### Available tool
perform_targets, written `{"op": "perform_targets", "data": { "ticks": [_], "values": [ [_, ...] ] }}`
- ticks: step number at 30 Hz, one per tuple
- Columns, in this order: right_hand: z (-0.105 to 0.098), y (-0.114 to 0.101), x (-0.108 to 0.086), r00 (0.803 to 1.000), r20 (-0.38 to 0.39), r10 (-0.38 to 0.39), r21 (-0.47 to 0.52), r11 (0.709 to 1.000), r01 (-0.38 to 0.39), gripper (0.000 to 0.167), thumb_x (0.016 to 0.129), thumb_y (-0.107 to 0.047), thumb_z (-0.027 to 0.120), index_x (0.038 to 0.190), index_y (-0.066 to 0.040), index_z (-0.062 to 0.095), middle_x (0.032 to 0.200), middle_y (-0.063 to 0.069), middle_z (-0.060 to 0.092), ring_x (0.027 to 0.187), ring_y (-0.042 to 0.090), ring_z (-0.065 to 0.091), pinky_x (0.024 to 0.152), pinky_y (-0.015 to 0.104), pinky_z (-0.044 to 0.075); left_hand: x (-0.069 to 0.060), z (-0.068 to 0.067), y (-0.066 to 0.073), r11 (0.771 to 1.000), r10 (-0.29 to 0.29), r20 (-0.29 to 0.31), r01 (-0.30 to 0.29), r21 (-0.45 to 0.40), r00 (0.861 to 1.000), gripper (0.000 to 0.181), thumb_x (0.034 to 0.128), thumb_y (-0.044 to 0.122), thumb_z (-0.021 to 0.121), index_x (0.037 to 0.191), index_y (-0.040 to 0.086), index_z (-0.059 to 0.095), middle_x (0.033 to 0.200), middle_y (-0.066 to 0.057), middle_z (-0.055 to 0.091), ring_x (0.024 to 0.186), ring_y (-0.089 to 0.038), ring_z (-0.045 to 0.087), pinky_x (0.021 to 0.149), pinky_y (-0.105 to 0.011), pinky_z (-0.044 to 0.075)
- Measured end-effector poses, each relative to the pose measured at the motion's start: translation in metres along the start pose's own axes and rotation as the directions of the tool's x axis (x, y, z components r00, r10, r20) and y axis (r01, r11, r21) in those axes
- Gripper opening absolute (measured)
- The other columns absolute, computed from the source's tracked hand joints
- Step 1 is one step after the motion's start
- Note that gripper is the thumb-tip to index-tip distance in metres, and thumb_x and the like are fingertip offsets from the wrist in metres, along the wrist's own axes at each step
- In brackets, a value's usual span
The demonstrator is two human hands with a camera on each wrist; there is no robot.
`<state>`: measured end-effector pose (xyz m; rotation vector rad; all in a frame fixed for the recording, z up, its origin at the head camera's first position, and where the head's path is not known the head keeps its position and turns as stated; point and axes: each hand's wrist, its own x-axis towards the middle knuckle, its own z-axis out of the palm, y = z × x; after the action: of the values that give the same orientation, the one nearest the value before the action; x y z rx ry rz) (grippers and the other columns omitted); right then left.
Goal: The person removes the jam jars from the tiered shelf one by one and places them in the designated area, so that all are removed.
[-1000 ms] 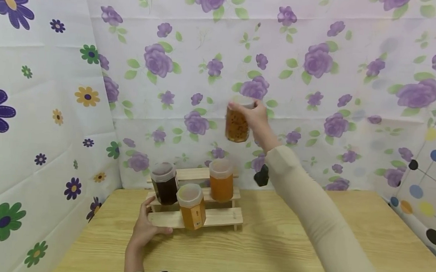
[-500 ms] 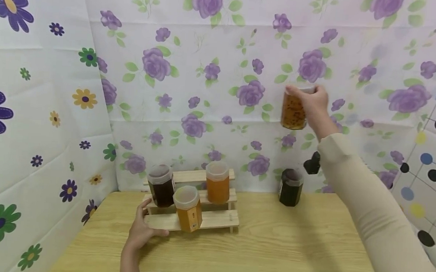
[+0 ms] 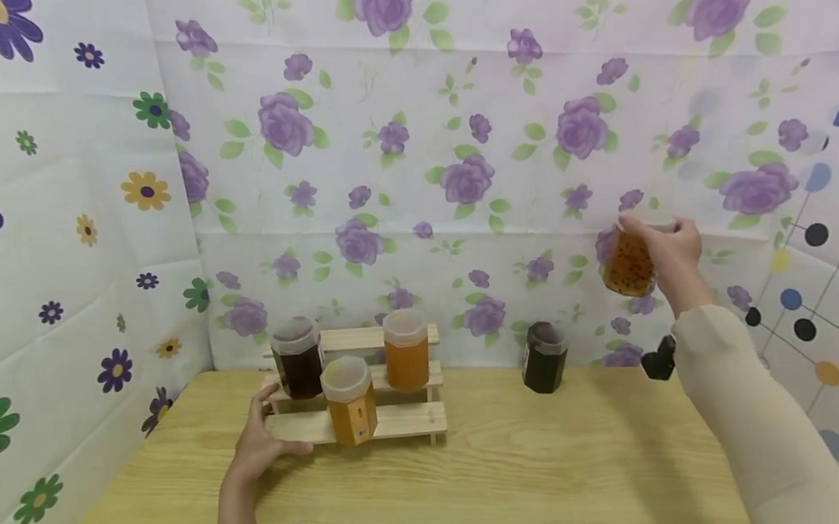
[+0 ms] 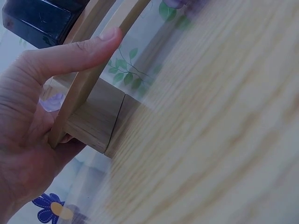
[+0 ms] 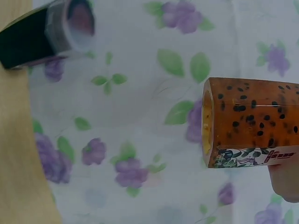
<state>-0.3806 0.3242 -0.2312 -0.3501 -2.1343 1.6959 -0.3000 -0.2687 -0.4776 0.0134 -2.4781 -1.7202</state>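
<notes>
My right hand (image 3: pixel 671 255) grips an amber jar with dark specks (image 3: pixel 629 263) near its lid, raised off the table in front of the flowered cloth. In the right wrist view the speckled jar (image 5: pixel 252 121) shows its base and a printed label. My left hand (image 3: pixel 259 446) holds the left end of the tiered wooden rack (image 3: pixel 411 420); in the left wrist view its thumb lies over a slat (image 4: pixel 84 88). On the rack stand a dark jar (image 3: pixel 300 366), an orange jar (image 3: pixel 407 360) and, lower in front, a golden-orange jar (image 3: pixel 351 413).
A dark jar (image 3: pixel 545 362) stands on the wooden table (image 3: pixel 508 472) near its back edge, right of the rack and lower left of the raised jar. Flowered cloth (image 3: pixel 456 240) hangs behind the table, with other patterned cloths at the left and right.
My right hand has carried the speckled jar to the right, up and then lower again. The dark jar on the table has come into view. My left hand stays at the rack.
</notes>
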Motion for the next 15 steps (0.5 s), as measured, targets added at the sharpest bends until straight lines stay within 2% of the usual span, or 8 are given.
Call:
{"op": "perform_targets", "data": {
  "ticks": [5,10,15],
  "values": [
    [-0.013,0.039,0.0,1.0,0.016,0.02,-0.046,0.999,-0.019,0.122,0.076,-0.066,0.068,0.157,-0.012,-0.004,0.163,0.017,0.005,0.15,0.035,0.013,0.122,0.053,0.021,0.001,0.003,-0.002,1.0,0.0,0.002,0.0,0.015,1.0,0.125,0.0586,0.003,0.091,0.154,0.017,0.012,0.163,-0.018,0.013,0.147,-0.045,0.016,0.115,-0.069,0.015],
    [-0.013,0.075,-0.002,1.0,0.018,0.026,-0.118,0.993,-0.024,0.12,0.077,-0.065,0.068,0.157,-0.005,0.0,0.162,0.022,0.01,0.147,0.041,0.019,0.118,0.059,0.026,0.001,0.004,-0.002,1.0,-0.011,-0.001,0.011,0.027,1.0,0.125,0.058,0.002,0.091,0.154,0.016,0.012,0.161,-0.021,0.014,0.146,-0.045,0.017,0.116,-0.069,0.014],
    [-0.003,0.107,-0.003,0.998,0.011,0.063,-0.145,0.987,-0.061,0.119,0.077,-0.063,0.069,0.156,-0.003,0.003,0.161,0.022,0.012,0.147,0.043,0.019,0.118,0.058,0.027,0.002,0.005,0.001,1.0,-0.011,0.003,0.011,0.028,1.0,0.126,0.0581,0.002,0.091,0.154,0.016,0.011,0.159,-0.025,0.017,0.145,-0.046,0.019,0.115,-0.069,0.015]
  ]
}}
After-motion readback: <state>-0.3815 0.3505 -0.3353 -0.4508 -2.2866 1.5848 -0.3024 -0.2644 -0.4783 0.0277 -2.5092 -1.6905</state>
